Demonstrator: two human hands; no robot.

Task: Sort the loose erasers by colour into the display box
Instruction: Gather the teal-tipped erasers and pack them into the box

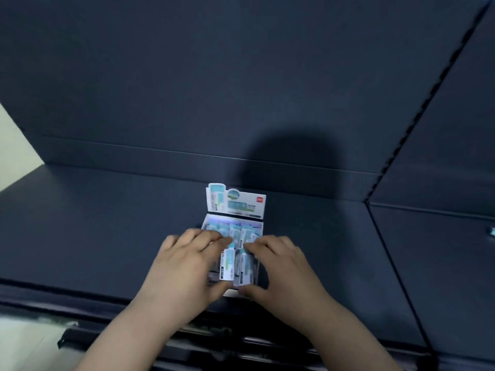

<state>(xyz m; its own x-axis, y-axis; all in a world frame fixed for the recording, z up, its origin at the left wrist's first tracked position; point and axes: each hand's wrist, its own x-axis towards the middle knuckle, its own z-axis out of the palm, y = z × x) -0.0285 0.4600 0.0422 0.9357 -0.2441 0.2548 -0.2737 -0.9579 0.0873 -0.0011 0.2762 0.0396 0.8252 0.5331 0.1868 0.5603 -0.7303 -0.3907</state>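
A white and teal display box [235, 202] with an upright printed back flap stands on the dark surface, near its front edge. It holds several wrapped erasers [242, 232] with white and teal sleeves, packed in rows. My left hand [187, 266] lies over the box's left half, thumb and fingers around one upright eraser [227, 265] in the front row. My right hand [278, 266] covers the right half, fingers on the front erasers and thumb at the box's front wall. The erasers' own colours are too blurred to tell.
The dark blue-grey padded surface [107, 223] runs left and right of the box, with an upright padded back behind it. A second padded panel [442, 263] joins at the right along a seam. A small teal object [490, 231] lies at the far right edge.
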